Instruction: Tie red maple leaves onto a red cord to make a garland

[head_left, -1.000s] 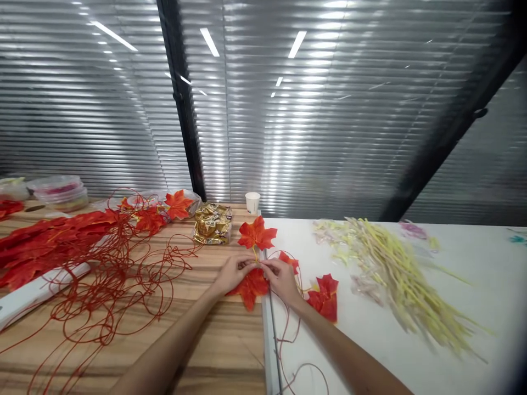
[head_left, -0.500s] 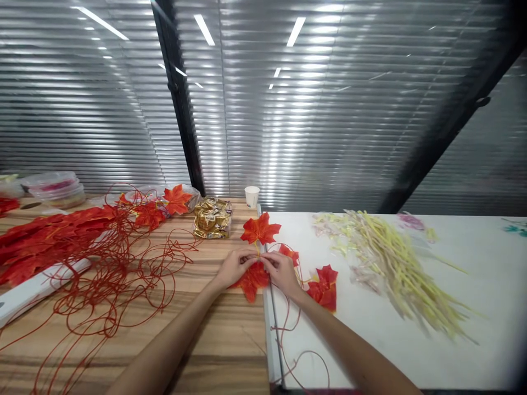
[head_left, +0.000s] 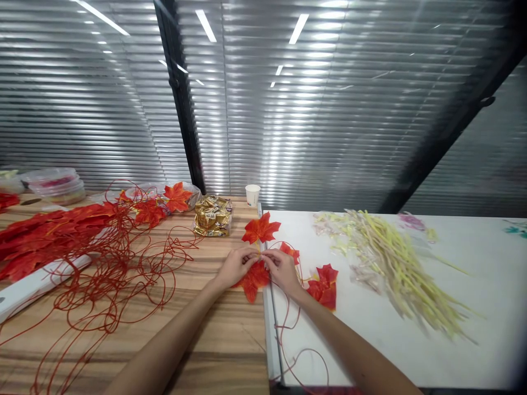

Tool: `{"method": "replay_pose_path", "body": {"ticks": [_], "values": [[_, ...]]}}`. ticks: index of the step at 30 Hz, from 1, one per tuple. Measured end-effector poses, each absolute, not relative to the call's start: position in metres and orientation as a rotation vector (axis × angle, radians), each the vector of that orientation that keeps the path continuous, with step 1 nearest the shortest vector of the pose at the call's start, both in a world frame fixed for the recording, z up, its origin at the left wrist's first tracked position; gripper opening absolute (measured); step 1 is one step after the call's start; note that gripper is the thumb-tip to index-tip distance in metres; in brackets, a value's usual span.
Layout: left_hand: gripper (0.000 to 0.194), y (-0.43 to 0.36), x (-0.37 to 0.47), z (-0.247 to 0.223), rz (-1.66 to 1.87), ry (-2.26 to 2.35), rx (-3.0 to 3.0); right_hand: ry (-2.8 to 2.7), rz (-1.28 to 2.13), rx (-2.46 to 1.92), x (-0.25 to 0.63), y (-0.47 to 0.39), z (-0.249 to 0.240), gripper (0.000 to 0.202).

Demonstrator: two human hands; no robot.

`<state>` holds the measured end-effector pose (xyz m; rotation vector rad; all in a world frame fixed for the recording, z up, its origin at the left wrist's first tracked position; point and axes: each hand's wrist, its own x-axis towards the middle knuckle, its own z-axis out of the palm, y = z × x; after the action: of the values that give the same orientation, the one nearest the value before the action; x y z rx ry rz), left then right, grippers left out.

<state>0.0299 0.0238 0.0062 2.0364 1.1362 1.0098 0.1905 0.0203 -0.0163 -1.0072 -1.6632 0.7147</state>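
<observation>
Two red-orange artificial maple leaves lie one above the other at the seam of the tables: an upper leaf [head_left: 261, 228] and a lower leaf [head_left: 252, 282]. Between them, my left hand [head_left: 237, 266] and my right hand [head_left: 283, 269] meet fingertip to fingertip, pinching the leaves' yellow stems [head_left: 258, 247]. The exact knot or crossing is hidden by my fingers. A thin red cord [head_left: 300, 274] runs from beside my right hand, past a small leaf [head_left: 290, 253] and a further leaf pair [head_left: 324, 287] near my right wrist.
A tangle of red cord [head_left: 111, 274] and a pile of red leaves [head_left: 53, 233] cover the left wooden table. A gold packet [head_left: 213, 216] and paper cup [head_left: 252, 195] stand ahead. Yellow stems [head_left: 399, 263] lie on the white table [head_left: 473, 263]. Plastic tubs [head_left: 57, 185] sit far left.
Both hands stay pinched at the stems, with only slight finger movement. The view has shifted very slightly; the leaves and cord lie almost as before.
</observation>
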Motion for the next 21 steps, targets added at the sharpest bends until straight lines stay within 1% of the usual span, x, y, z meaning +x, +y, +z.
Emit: {"method": "replay_pose_path", "body": {"ticks": [6, 14, 21], "values": [[0.025, 0.0218, 0.0312, 0.008, 0.995, 1.129, 2.07, -1.641, 0.727, -1.007, 0.1905, 0.0209, -0.0177, 0.017], [0.028, 0.0195, 0.0325, 0.0144, 1.016, 1.044, 2.088, -1.601, 0.826, -0.982, 0.1896, 0.0192, -0.0152, 0.019], [0.028, 0.0215, 0.0301, 0.0124, 0.953, 1.093, 2.075, -1.623, 0.757, -0.97, 0.1905, 0.0197, -0.0155, 0.016]]}}
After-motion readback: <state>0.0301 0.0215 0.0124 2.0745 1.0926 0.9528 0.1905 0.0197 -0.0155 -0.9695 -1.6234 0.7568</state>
